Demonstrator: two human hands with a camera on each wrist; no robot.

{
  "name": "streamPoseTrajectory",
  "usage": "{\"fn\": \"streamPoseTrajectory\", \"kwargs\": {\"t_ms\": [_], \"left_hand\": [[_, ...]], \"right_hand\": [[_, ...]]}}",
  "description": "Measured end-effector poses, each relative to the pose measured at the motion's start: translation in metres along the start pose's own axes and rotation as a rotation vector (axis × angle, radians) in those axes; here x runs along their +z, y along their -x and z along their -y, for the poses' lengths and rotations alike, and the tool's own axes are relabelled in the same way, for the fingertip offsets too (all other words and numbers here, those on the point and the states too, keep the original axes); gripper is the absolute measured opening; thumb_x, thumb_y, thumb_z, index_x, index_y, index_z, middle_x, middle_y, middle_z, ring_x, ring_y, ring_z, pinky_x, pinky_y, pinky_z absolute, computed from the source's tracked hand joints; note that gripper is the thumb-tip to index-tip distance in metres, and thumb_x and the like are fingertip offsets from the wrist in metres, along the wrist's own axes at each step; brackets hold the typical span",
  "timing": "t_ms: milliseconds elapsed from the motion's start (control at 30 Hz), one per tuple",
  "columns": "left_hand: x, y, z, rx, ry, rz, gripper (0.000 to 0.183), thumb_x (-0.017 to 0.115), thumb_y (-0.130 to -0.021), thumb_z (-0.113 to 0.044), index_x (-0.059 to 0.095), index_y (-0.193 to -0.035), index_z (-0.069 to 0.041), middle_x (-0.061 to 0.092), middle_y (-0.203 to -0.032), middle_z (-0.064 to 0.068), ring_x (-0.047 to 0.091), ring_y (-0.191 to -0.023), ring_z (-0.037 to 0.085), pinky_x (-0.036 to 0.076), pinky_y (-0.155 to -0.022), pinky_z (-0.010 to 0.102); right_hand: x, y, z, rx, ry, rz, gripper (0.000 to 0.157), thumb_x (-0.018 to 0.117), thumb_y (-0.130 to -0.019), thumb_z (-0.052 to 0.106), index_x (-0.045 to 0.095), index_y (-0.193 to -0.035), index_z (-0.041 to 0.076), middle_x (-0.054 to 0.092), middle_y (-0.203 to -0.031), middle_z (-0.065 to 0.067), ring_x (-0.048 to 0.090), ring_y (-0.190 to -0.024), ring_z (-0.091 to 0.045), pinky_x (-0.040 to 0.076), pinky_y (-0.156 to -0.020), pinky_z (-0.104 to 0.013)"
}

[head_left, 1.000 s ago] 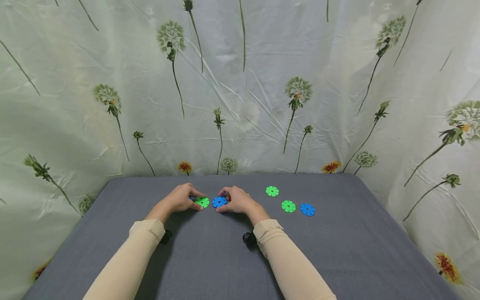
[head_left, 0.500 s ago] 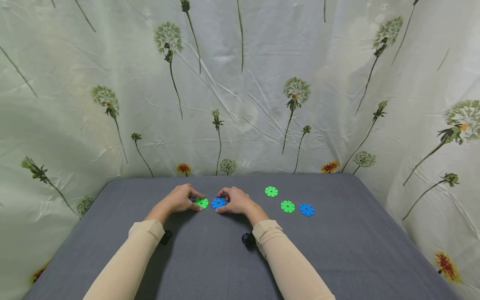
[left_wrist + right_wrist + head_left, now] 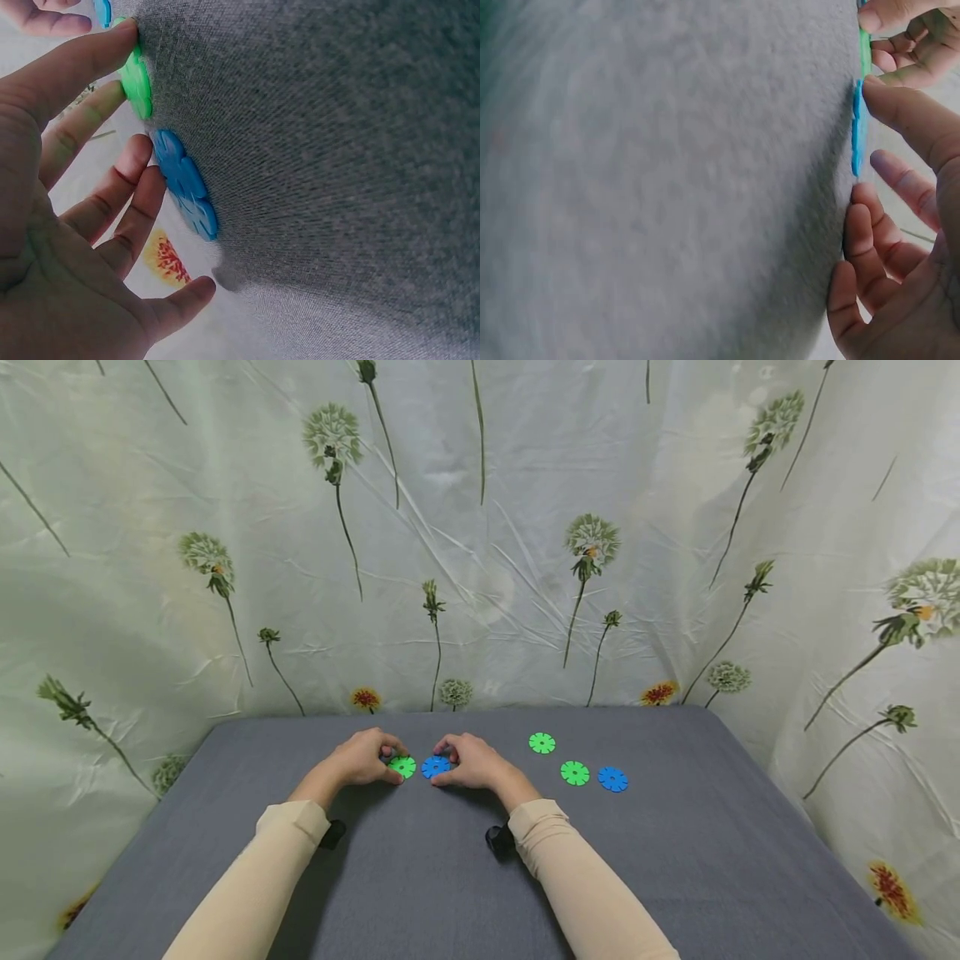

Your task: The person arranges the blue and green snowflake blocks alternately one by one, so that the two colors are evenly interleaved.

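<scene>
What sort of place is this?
Maybe an indoor play or craft corner: there's a gray cloth-covered table, a flower-print curtain behind it, and notched green and blue discs on top.

Head view bright; soft shadows under arms [image 3: 251, 885]; right wrist view blurry.
</scene>
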State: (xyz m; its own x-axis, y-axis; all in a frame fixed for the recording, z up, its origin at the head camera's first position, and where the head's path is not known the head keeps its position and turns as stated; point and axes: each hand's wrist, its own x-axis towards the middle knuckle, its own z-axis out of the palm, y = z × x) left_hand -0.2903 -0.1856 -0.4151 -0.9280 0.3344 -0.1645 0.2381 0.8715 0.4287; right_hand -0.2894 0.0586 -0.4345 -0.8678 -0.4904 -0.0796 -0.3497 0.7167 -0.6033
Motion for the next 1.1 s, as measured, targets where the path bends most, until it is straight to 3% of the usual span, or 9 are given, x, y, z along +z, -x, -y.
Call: {"fn": "streamPoseTrajectory", "kwargs": {"t_ms": [300, 567, 733, 867, 967, 1100], "left_hand": [[0.0, 0.0, 0.0, -0.003, -0.016, -0.001, 0.05, 0.094, -0.083, -0.03, 0.077, -0.13, -0.022, 0.064, -0.108, 0.005, 0.059, -0.105, 0.028, 0.044, -0.089, 0.071], [-0.001, 0.001, -0.005, 0.002, -0.024, -0.007, 0.053, 0.093, -0.084, -0.035, 0.075, -0.132, -0.022, 0.06, -0.103, 0.004, 0.054, -0.099, 0.023, 0.036, -0.083, 0.055], [0.001, -0.002, -0.009, 0.027, -0.046, -0.014, 0.056, 0.093, -0.084, -0.039, 0.075, -0.134, -0.023, 0.07, -0.117, 0.006, 0.063, -0.112, 0.028, 0.045, -0.094, 0.065], [0.004, -0.006, -0.012, 0.05, -0.038, -0.025, 0.058, 0.093, -0.084, -0.041, 0.075, -0.135, -0.021, 0.073, -0.124, 0.009, 0.065, -0.122, 0.033, 0.038, -0.11, 0.077], [0.007, -0.009, -0.015, 0.078, -0.032, -0.031, 0.058, 0.093, -0.085, -0.04, 0.075, -0.136, -0.019, 0.072, -0.124, 0.01, 0.065, -0.121, 0.033, 0.039, -0.112, 0.075], [0.01, -0.014, -0.02, 0.116, -0.013, -0.034, 0.056, 0.093, -0.085, -0.035, 0.075, -0.135, -0.016, 0.072, -0.122, 0.01, 0.065, -0.116, 0.031, 0.049, -0.106, 0.061]], "right_hand": [[-0.02, 0.011, -0.006, -0.039, -0.071, 0.014, 0.042, 0.084, -0.096, 0.027, 0.07, -0.133, 0.012, 0.068, -0.111, -0.008, 0.059, -0.092, -0.014, 0.052, -0.082, -0.03], [-0.041, 0.021, -0.017, -0.009, -0.044, -0.02, 0.042, 0.083, -0.097, 0.026, 0.07, -0.134, 0.011, 0.069, -0.116, -0.009, 0.065, -0.099, -0.02, 0.057, -0.088, -0.038], [-0.055, 0.026, -0.028, 0.029, -0.026, -0.03, 0.043, 0.082, -0.098, 0.027, 0.069, -0.137, 0.011, 0.07, -0.122, -0.011, 0.067, -0.108, -0.024, 0.058, -0.094, -0.041], [-0.067, 0.032, -0.038, 0.047, -0.026, -0.041, 0.045, 0.08, -0.099, 0.026, 0.068, -0.139, 0.009, 0.069, -0.127, -0.015, 0.066, -0.116, -0.028, 0.058, -0.096, -0.044], [-0.074, 0.036, -0.047, 0.053, -0.02, -0.046, 0.046, 0.08, -0.1, 0.024, 0.067, -0.139, 0.006, 0.068, -0.129, -0.019, 0.066, -0.118, -0.032, 0.057, -0.095, -0.045], [-0.084, 0.042, -0.058, 0.084, -0.016, -0.044, 0.046, 0.079, -0.1, 0.023, 0.065, -0.141, 0.005, 0.067, -0.133, -0.021, 0.065, -0.122, -0.035, 0.057, -0.096, -0.042]]}}
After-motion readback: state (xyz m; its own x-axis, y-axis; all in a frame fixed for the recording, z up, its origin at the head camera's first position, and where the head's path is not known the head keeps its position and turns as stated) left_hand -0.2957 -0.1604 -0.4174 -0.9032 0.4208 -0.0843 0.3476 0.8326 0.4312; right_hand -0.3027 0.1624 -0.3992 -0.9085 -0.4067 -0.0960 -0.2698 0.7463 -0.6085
